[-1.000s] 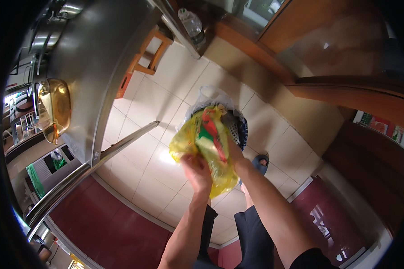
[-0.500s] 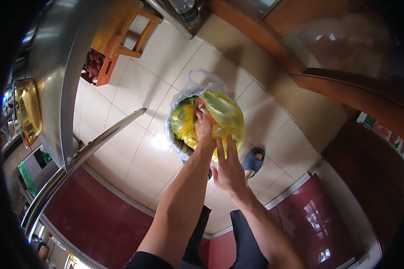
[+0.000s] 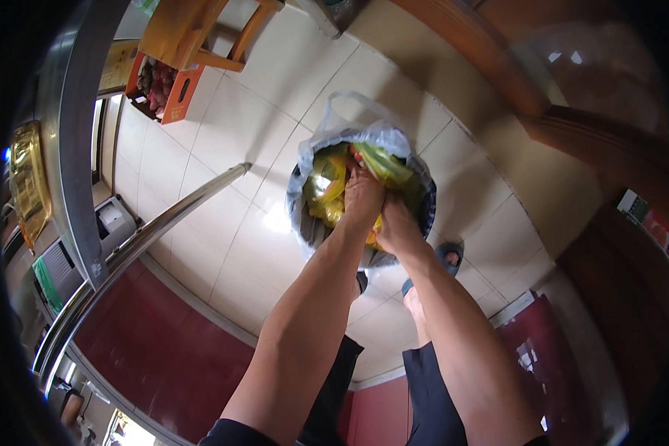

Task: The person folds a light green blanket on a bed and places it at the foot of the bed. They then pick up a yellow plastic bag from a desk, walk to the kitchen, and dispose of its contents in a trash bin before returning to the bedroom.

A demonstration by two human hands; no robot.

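Note:
Below me on the floor stands a round bin (image 3: 431, 195) lined with a translucent whitish plastic bag (image 3: 299, 195), whose loop handle lies over the far rim. A crumpled yellow plastic bag (image 3: 323, 187) sits inside, with a small red patch near its top. Pressed into it, my left hand (image 3: 364, 195) has its fingers curled in the yellow plastic. My right hand (image 3: 398, 225) reaches down beside it, at the near right, against the same bag. Its fingertips are hidden in the bin.
A chrome rail (image 3: 193, 204) juts out left of the bin. Farther left, a red-orange carton (image 3: 177, 100) of reddish produce stands by a wooden stool (image 3: 223, 61). Wooden cabinetry (image 3: 595, 141) is at the right. My slippered foot (image 3: 448, 260) is beside the bin.
My right hand has moved from lying flat on the yellow bag down into the bin. The bag's bulging right side has sunk below the rim. The whole view has shifted slightly.

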